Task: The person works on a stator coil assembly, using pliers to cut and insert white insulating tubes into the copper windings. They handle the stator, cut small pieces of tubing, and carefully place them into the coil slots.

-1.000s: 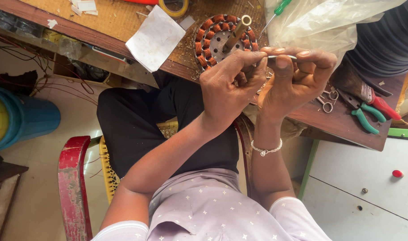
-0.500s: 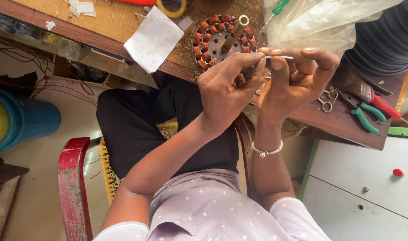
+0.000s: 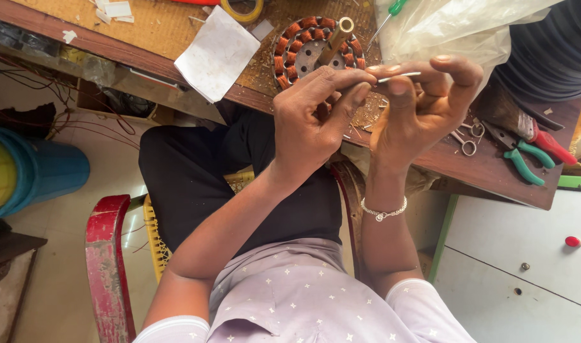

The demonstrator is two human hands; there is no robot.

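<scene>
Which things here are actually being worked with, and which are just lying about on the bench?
In use:
- left hand and right hand, pinching a thin white sleeve
- copper-wound stator, right behind the hands

Lying about:
- green-handled pliers
- small scissors
- tape roll
- white paper sheet
- plastic bag

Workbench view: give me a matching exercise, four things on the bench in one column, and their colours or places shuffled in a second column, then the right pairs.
Things:
1. wound stator
2. pliers
3. paper sheet
4. tape roll

Colours or places:
A. white, hanging over the bench's near edge
B. yellow, at the top edge of the view
C. copper-orange coils in a ring, just beyond the hands
D. green handles, at the right end of the bench

Pairs: 1-C, 2-D, 3-A, 4-B
</scene>
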